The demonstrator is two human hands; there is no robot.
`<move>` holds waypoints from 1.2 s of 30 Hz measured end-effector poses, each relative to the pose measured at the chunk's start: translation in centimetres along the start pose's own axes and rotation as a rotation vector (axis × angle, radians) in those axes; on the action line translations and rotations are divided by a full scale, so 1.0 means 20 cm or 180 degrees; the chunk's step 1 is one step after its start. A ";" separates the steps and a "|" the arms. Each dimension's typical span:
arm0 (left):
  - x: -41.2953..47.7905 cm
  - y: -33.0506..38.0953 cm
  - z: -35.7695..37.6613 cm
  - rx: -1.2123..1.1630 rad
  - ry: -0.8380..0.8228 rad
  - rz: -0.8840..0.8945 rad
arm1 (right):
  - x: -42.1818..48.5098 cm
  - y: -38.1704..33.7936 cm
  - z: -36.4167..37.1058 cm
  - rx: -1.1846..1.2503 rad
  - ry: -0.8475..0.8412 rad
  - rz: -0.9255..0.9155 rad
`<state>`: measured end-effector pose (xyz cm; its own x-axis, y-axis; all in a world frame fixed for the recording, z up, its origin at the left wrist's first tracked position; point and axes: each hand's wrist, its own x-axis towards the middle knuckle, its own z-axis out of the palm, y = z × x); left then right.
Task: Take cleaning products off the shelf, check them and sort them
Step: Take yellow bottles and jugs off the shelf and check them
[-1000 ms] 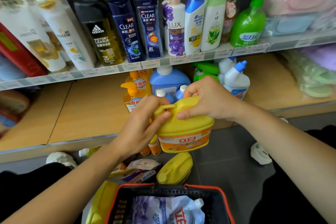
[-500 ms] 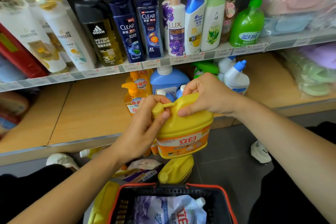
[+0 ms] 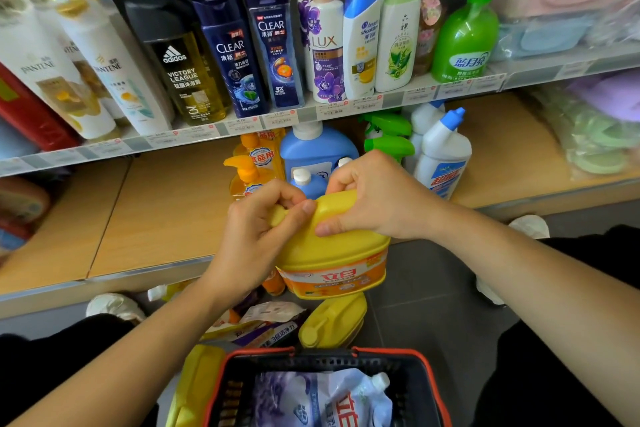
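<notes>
I hold a yellow detergent jug (image 3: 332, 260) with an orange label in the air, in front of the lower shelf. My right hand (image 3: 374, 198) grips its handle at the top. My left hand (image 3: 258, 232) curls round the cap at the jug's left end, with the thumb on the neck. Below it stands a black shopping basket with a red rim (image 3: 429, 381), which holds a white and purple refill pouch (image 3: 322, 399).
Another yellow jug (image 3: 332, 321), pouches (image 3: 266, 322) and a third yellow jug (image 3: 194, 388) lie on the floor. The lower wooden shelf (image 3: 156, 218) carries orange pump bottles (image 3: 249, 170), a blue jug (image 3: 317, 149), green sprayers and white cleaner bottles (image 3: 441, 152). Shampoo bottles fill the upper shelf.
The jug has risen slightly and come closer between my hands. My left fingers have shifted round the cap. The grip of my right hand is unchanged.
</notes>
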<state>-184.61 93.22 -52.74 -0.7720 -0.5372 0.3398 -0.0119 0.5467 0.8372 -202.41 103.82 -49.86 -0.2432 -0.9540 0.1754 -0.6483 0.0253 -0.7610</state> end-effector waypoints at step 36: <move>-0.14 -0.36 -0.23 -0.0705 -0.1017 -0.1405 | 0.04 0.05 -0.03 0.2145 0.0761 0.0699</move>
<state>-179.46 87.76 -57.73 -0.8778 -0.4445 -0.1784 -0.2691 0.1497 0.9514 -203.78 103.24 -50.15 -0.5162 -0.8551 0.0478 -0.0029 -0.0541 -0.9985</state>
